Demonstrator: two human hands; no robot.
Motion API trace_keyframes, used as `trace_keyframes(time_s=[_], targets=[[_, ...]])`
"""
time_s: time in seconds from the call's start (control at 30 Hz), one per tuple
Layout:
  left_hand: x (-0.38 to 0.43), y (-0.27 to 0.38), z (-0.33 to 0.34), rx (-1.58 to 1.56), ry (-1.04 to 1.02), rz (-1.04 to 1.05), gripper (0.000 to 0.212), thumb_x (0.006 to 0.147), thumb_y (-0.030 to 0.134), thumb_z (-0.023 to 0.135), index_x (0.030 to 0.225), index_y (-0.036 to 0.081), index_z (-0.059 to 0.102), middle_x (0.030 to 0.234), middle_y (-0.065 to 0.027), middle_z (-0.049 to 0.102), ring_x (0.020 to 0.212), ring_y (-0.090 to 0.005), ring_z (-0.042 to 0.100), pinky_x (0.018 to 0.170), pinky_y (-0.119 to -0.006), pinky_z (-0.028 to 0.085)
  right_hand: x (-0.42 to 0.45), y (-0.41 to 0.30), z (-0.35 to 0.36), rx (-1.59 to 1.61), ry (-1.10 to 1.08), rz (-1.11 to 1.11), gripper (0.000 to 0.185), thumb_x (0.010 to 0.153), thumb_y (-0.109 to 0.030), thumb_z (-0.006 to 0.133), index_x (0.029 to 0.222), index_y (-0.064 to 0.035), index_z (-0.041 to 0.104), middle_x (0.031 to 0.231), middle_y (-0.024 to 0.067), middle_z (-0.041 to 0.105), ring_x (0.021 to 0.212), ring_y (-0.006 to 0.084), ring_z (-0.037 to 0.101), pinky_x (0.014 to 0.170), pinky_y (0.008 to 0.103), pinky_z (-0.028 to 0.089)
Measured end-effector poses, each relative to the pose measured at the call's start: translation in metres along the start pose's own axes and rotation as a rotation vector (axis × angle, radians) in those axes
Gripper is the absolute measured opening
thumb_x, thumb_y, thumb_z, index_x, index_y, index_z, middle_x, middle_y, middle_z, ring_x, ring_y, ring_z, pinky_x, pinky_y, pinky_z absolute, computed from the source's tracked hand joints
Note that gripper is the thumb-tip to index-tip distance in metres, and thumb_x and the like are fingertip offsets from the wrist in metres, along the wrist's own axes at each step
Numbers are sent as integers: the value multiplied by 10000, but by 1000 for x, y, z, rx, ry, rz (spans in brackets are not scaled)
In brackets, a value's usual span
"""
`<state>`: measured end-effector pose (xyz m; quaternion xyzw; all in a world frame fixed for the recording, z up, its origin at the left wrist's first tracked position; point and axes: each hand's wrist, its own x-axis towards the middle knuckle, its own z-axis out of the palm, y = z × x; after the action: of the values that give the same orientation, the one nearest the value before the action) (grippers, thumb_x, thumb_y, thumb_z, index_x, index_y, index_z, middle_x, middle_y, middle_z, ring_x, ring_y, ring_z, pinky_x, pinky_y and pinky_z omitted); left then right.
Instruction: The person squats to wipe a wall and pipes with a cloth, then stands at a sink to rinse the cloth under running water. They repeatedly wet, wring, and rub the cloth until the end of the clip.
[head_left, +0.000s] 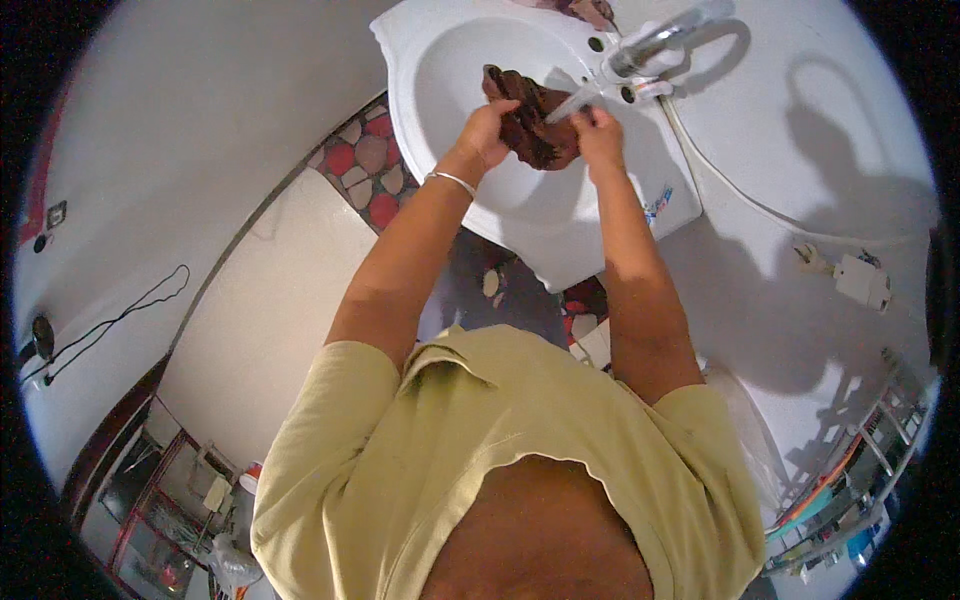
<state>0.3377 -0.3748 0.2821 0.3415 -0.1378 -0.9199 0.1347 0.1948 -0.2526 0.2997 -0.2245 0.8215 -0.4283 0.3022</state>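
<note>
Over the white washbasin (431, 97) I hold a dark brown, bunched-up cloth (536, 124) between both hands. My left hand (487, 135) grips its left edge, the thumb on top. At its right edge, my right hand (600, 139) pinches the cloth; some of those fingers are hard to see. A chrome tap (637, 56) reaches in from the upper right, and a stream of water (574, 103) runs from it onto the middle of the cloth. The cloth looks wet and folded.
A small printed packet (660, 204) lies on the basin's right rim. Another brown item (592, 11) sits at the back rim. Along the right wall run a white hose (735, 187), a plug adapter (862, 281) and a wire rack (874, 480). Pebble-patterned flooring (367, 161) shows at left.
</note>
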Motion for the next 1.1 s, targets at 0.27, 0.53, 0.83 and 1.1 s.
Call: trace_keyframes(time_s=[0.27,0.53,0.83,1.1], targets=[[-14,11,4,-37,55,-305,608,817,513,540,1251,104,423,1170,-134,532,1163,-360,434,901,-674,275,-18,-70,14,50,96,-395,310,741,-233,705,939,-12,616,863,78,621,807,161,582,737,302,458],[22,-45,24,-96,29,102,341,884,111,426,1224,75,421,1155,-105,499,1048,-228,500,877,-364,437,-17,-51,61,45,301,-142,392,816,-354,612,876,33,618,767,110,621,720,193,576,673,320,463],[19,-30,28,185,146,224,368,866,-24,353,1209,38,472,1032,-135,560,879,-219,556,799,-341,481,-7,-17,78,605,176,99,299,845,-250,573,935,35,567,868,100,584,808,158,546,678,331,449],[-29,5,58,406,-62,125,551,705,-123,366,1187,66,557,1012,-106,584,784,-160,579,706,-263,487,35,-24,6,765,-318,298,441,857,-435,544,1185,-152,460,996,73,576,860,200,568,733,322,474]])
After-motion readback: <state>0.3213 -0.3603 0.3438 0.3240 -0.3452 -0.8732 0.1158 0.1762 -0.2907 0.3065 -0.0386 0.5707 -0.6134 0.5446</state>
